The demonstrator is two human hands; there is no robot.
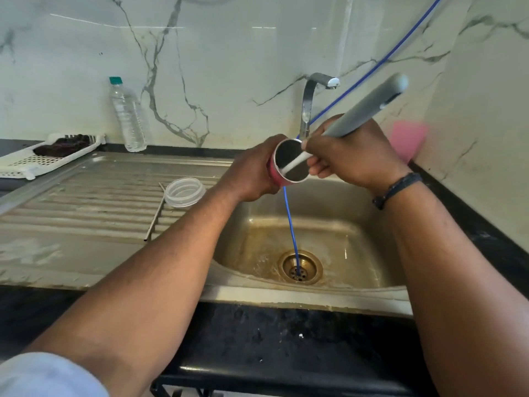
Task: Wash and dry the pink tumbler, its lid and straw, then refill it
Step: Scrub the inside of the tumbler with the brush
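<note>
Steel runs the whole width before me: the ribbed draining board (pixel 86 202) and the sink (pixel 315 233), over which the pink tumbler (pixel 282 167) is held tipped, mouth toward the person, presumably so any drips fall into the basin. Its clear lid (pixel 184 191) and metal straw (pixel 156 214) lie on the board, seemingly waiting their turn. Of the hands, the left hand (pixel 252 174) wraps round the tumbler's body, and the right hand (pixel 347 156) grips a grey-handled brush (pixel 363 108) whose white shaft enters the mouth.

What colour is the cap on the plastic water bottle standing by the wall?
Green, or teal-green: the cap tops the clear water bottle, seen in the head view.
</note>
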